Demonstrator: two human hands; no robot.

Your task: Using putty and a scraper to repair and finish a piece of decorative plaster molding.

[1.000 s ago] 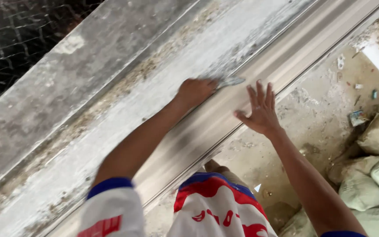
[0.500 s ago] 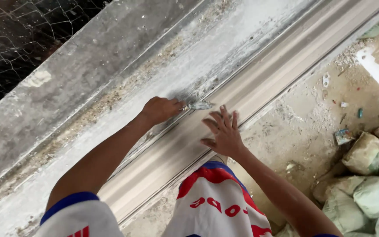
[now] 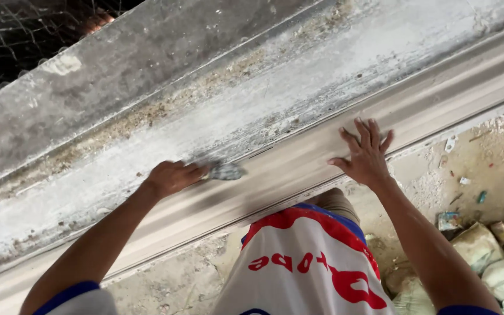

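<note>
Left hand (image 3: pixel 173 177), now further left, pinching scraper (image 3: pixel 226 171) on dusty ledge (image 3: pixel 298 111); right hand (image 3: pixel 366 154) spread flat.

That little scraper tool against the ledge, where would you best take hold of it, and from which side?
Grip the scraper by its handle end, coming from the left along the ledge. Its grey blade points right and lies flat against the surface, so only the handle end is free. The left hand already wraps that end, hiding it. The right hand lies spread flat on the frame, apart from the tool.
</note>
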